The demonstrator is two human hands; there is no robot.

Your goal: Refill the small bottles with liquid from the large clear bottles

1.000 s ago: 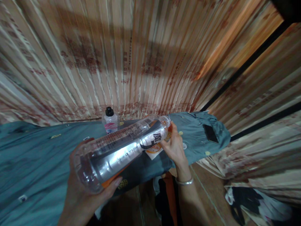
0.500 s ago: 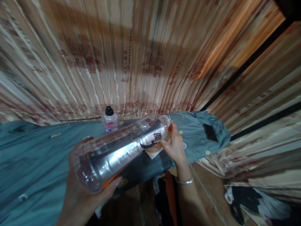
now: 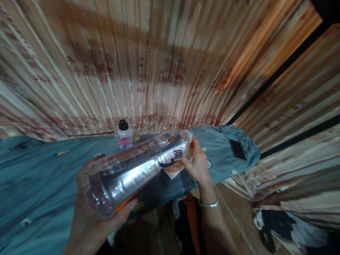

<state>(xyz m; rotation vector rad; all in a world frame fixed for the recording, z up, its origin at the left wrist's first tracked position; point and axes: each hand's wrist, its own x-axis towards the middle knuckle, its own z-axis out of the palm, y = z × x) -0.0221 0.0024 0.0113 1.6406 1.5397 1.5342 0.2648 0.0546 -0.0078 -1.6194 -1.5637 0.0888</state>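
A large clear plastic bottle (image 3: 138, 170) with a silver, black and orange label lies tilted across the view, its neck toward the upper right. Around its wide base wraps my left hand (image 3: 98, 216), thumb along the lower side. My right hand (image 3: 196, 163), with a silver bangle on the wrist, grips the neck end between thumb and fingers. No cap shows on the mouth. Behind the bottle stands a small clear bottle (image 3: 124, 136) with a black cap and pink label. Partly hidden under the large bottle is a white and orange packet (image 3: 174, 169).
A grey-green cloth with pineapple prints (image 3: 47, 177) covers the surface below. A dark phone (image 3: 237, 149) lies on its right end. Striped curtains (image 3: 159, 71) hang behind, with black poles at right. Dark and white fabric (image 3: 289, 230) lies at the lower right.
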